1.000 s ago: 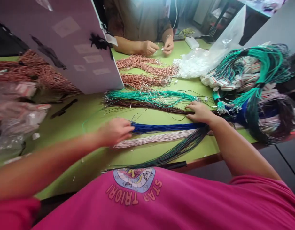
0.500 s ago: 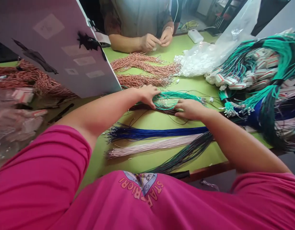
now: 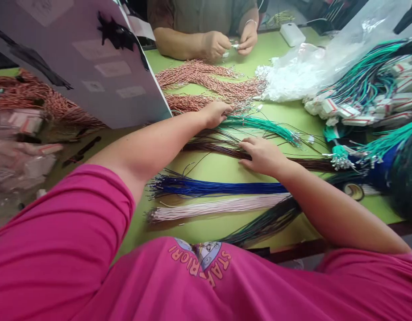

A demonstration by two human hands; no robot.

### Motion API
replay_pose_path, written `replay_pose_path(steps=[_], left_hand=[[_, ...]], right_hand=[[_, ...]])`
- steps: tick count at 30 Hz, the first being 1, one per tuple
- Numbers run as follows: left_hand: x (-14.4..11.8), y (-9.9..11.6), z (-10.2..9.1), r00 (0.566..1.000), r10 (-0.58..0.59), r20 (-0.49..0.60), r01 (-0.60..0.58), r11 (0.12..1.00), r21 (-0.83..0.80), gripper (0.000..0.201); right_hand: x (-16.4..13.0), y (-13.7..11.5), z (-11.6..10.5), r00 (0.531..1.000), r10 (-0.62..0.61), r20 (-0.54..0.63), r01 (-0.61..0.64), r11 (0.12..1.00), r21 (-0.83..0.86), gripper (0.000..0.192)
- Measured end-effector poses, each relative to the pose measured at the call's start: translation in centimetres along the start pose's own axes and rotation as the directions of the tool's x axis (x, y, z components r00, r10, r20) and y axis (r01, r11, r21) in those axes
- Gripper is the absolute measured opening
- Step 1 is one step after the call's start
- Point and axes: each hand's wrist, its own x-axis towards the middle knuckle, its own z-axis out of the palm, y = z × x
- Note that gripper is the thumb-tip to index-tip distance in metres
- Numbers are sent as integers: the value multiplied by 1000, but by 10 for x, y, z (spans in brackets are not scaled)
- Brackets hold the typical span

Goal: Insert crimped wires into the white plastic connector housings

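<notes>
Left hand [image 3: 216,113] is gripping the green wire bundle [image 3: 262,125] — right hand [image 3: 262,155] is resting, fingers loosely spread, on brown wires [image 3: 219,147]

The person wears a bright pink T-shirt [image 3: 206,285] with short sleeves. A round printed emblem [image 3: 201,254] with orange lettering sits on its front.

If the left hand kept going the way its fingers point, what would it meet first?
The left hand points right along the table, already at the green wires; it would probably slide on along that bundle.
</notes>
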Motion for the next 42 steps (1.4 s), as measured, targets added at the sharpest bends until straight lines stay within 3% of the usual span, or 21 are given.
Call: replay_pose_path(steps=[3, 8, 10, 13, 16, 19, 22, 25, 28, 32, 34, 36, 38, 40, 42], left_hand=[[2, 0, 2, 996, -80, -32, 81, 997, 20, 44], [11, 7, -4, 984, -174, 36, 174, 985, 15, 35], [8, 10, -10, 992, -129, -5, 129, 991, -35, 34], [-12, 14, -18, 995, 52, -88, -56, 997, -47, 40], [-38, 10, -21, 988, 157, 9, -157, 986, 48, 53], [-51, -1, -20, 999, -10, 37, 4, 990, 143, 58], [-47, -13, -19, 987, -161, 14, 157, 978, 134, 57], [-38, -19, -21, 972, -233, 5, 232, 970, 77, 56], [-34, -24, -24, 960, -278, -32, 279, 959, 56, 56], [-38, -27, -30, 944, -326, -54, 327, 945, 12, 68], [-46, -17, -37, 968, -231, -98, 229, 973, -31, 67], [-59, 3, -44, 995, -26, -95, 20, 997, -69, 67], [-74, 30, -47, 984, 175, 34, -171, 980, -102, 79], [-89, 54, -49, 965, 183, 191, -168, 982, -91, 87], [-101, 62, -51, 971, 30, 237, -32, 999, 3, 74]], right_hand=[[4, 5, 2, 996, 91, -15, -92, 993, -70, 59], [36, 21, -6, 961, 265, 76, -271, 959, 85, 48], [53, 26, -11, 923, 357, 140, -371, 924, 93, 43], [70, 33, -14, 894, 417, 165, -430, 901, 52, 45], [74, 36, -12, 908, 394, 142, -400, 916, 17, 54], [66, 27, -10, 912, 366, 186, -365, 930, -39, 67], [51, 6, -10, 933, 277, 232, -256, 960, -117, 77], [35, -17, -10, 934, 213, 288, -170, 971, -167, 62], [24, -32, -8, 891, 189, 412, -134, 978, -159, 39], [17, -40, -10, 922, 96, 375, -37, 986, -160, 32], [19, -37, -17, 932, 117, 343, -97, 992, -75, 29], [23, -29, -27, 924, 172, 343, -191, 981, 23, 25], [28, -19, -39, 920, 170, 354, -224, 967, 118, 17], [29, -10, -52, 929, 138, 343, -231, 941, 248, 9], [24, -4, -63, 946, 137, 294, -245, 895, 373, 14]])
